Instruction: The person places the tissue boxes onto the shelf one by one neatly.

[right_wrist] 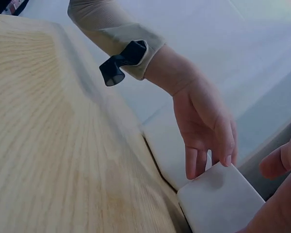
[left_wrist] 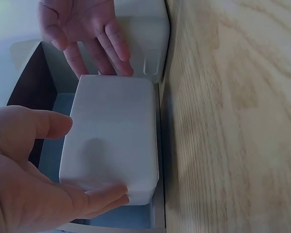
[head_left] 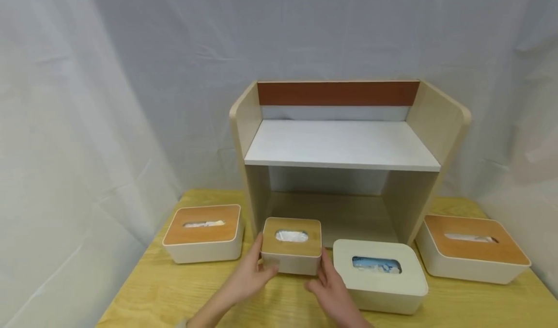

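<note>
A small white tissue box with a light wooden lid point(head_left: 298, 246) is between my two hands, at the front left of the shelf unit's lower compartment. My left hand point(head_left: 249, 270) lays its fingers along the box's left side, its thumb standing close in front of the front face. On the opposite side, my right hand point(head_left: 330, 287) touches the right end with fairly straight fingers, thumb held away. In the left wrist view, the white box point(left_wrist: 114, 131) overlaps the compartment's front edge. A larger cream tissue box point(head_left: 381, 289) stands just right of my right hand.
The shelf unit point(head_left: 342, 144) has an upper white board and wooden side panels. An orange-lidded tissue box point(head_left: 202, 250) stands to its left, another orange-lidded box point(head_left: 472, 267) to its right. A pale curtain point(head_left: 165, 76) hangs behind the wooden table point(head_left: 144, 294).
</note>
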Motion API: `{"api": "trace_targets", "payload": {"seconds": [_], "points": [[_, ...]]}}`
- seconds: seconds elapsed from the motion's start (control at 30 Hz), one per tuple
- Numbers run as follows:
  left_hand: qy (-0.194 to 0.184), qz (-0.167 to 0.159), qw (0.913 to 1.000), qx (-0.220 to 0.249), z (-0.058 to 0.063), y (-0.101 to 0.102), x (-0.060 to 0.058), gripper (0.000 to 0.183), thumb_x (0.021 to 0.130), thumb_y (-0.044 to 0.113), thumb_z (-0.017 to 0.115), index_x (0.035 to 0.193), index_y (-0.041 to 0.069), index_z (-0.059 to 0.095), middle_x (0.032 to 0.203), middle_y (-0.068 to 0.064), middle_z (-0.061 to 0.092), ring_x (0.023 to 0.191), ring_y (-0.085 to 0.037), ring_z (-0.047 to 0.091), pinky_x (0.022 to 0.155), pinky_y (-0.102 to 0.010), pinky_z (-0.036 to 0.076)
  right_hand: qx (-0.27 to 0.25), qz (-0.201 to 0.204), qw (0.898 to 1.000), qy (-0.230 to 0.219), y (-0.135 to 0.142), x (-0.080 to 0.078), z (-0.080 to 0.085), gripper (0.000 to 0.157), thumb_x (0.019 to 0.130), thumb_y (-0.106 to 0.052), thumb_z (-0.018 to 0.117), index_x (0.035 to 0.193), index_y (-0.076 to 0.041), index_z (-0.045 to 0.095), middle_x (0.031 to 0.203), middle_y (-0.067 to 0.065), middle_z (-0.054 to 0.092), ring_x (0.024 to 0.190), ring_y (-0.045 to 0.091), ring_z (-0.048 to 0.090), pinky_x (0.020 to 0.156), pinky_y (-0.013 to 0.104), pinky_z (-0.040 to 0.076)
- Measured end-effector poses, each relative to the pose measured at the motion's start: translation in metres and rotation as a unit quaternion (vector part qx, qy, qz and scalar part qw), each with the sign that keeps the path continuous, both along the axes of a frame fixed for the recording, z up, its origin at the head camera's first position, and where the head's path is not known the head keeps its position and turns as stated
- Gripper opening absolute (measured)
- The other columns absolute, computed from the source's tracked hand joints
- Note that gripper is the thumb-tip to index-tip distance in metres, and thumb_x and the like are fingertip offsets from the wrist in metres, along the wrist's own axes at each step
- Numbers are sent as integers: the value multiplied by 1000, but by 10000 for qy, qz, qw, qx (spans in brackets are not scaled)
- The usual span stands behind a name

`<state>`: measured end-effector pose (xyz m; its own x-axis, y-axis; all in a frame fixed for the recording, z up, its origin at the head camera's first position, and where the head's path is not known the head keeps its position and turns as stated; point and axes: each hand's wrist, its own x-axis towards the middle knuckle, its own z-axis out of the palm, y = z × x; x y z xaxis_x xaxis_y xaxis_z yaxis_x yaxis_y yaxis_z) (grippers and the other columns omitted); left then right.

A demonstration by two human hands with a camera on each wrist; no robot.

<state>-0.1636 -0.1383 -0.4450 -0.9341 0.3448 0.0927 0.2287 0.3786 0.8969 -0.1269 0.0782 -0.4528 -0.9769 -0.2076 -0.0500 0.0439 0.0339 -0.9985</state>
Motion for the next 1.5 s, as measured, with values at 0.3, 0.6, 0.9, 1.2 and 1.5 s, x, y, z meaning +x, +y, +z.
{"api": "trace_targets", "payload": {"seconds": [0.3,0.6,0.9,1.2,1.5], "points": [[-25,-15,9999,117,-5,1,-16,91,91,6,66,151,-16,2,151,-44,19,131,-57,40,96,-51,51,-224,-221,9989,-352,-6,-12,1,96,86,-2,56,156,2,-9,161,29,2,148,42,11,113,54,31],[-56,232,9997,-78,-7,4,-24,91,91,10,66,153,-13,3,154,-40,17,133,-55,37,101,-56,45,-251,-411,9983,-314,-8,-20,5,95,85,-1,57,157,3,-6,160,31,11,146,43,16,114,56,28],[-82,422,9987,-255,-7,6,-29,91,92,16,65,153,-13,4,152,-42,21,130,-57,40,101,-58,44,-439,-572,9970,-293,-12,-28,8,95,84,0,56,156,3,-6,160,32,6,146,45,14,115,57,22],[-88,503,9978,-415,-5,8,-33,91,92,17,64,153,-13,4,153,-41,18,128,-55,43,104,-59,41,-614,-767,9944,-378,-16,-37,8,95,85,0,55,155,4,-9,161,30,0,148,44,10,117,56,18],[-80,681,9960,-576,-2,11,-38,88,91,14,62,154,-12,5,150,-41,18,121,-45,47,104,-60,39,-700,-846,9929,-464,-19,-45,7,93,87,-1,53,157,0,-9,163,27,1,149,41,7,118,57,16]]}}
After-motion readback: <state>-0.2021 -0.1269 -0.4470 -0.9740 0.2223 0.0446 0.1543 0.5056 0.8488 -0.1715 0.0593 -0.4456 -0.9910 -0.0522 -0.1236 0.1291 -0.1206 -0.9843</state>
